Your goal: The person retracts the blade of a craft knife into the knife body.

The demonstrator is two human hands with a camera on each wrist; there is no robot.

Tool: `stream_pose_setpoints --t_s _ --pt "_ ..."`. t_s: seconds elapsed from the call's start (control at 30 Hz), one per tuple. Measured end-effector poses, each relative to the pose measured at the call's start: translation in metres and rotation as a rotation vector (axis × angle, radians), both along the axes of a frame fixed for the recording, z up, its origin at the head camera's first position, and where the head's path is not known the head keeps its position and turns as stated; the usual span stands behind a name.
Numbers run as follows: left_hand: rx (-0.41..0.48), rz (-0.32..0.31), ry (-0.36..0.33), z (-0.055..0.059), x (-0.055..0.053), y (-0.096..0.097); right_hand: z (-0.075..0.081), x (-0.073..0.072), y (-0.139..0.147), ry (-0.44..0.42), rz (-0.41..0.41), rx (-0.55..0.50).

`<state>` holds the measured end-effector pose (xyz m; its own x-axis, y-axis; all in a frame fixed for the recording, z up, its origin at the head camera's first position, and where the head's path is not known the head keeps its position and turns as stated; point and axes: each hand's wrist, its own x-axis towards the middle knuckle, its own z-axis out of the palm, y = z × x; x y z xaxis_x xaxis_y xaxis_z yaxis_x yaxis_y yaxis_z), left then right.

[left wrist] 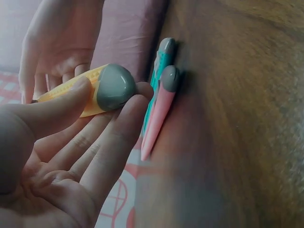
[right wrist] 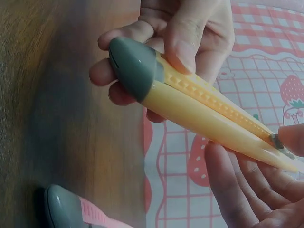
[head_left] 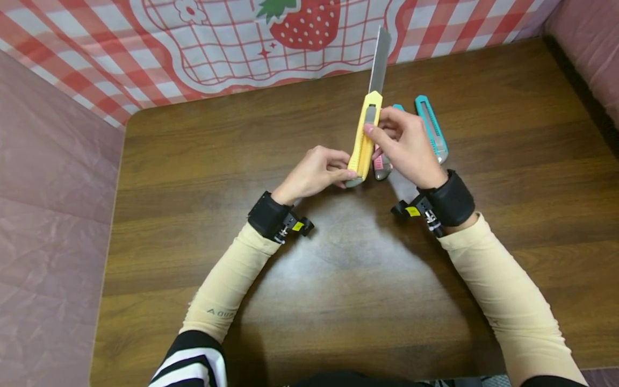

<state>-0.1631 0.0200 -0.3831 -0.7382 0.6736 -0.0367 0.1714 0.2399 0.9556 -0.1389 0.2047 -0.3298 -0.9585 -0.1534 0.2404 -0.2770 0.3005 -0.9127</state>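
Observation:
Both hands hold a yellow utility knife (head_left: 360,144) above the table, its long blade (head_left: 380,59) extended and pointing away from me. My left hand (head_left: 316,171) pinches the lower end of the handle near the grey end cap (left wrist: 116,88), thumb on one side and fingers beneath. Farther up, my right hand (head_left: 403,141) grips the handle, its thumb on the slider area. Beneath and beside the right hand lie a pink utility knife (left wrist: 161,111), partly hidden in the head view, and a teal utility knife (head_left: 432,129). A teal tip (head_left: 398,107) also shows behind the right hand.
The brown wooden table (head_left: 193,258) runs up to a red-and-white checked cloth (head_left: 217,43) with a strawberry print at the back. Pinkish fabric (head_left: 53,215) hangs at the left and right sides.

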Motion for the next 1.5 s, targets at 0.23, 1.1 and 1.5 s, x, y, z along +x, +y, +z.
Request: stream_pose_setpoints --t_s 0.23,1.1,1.5 --pt "-0.036 -0.007 0.083 -0.006 0.003 0.005 -0.015 -0.009 0.009 0.009 -0.060 0.047" --pt "-0.115 0.031 0.113 -0.008 0.010 0.015 -0.011 -0.010 0.018 0.020 -0.116 0.210" --pt "-0.091 0.032 0.078 -0.007 0.013 0.017 -0.016 -0.012 0.021 0.053 -0.099 0.260"
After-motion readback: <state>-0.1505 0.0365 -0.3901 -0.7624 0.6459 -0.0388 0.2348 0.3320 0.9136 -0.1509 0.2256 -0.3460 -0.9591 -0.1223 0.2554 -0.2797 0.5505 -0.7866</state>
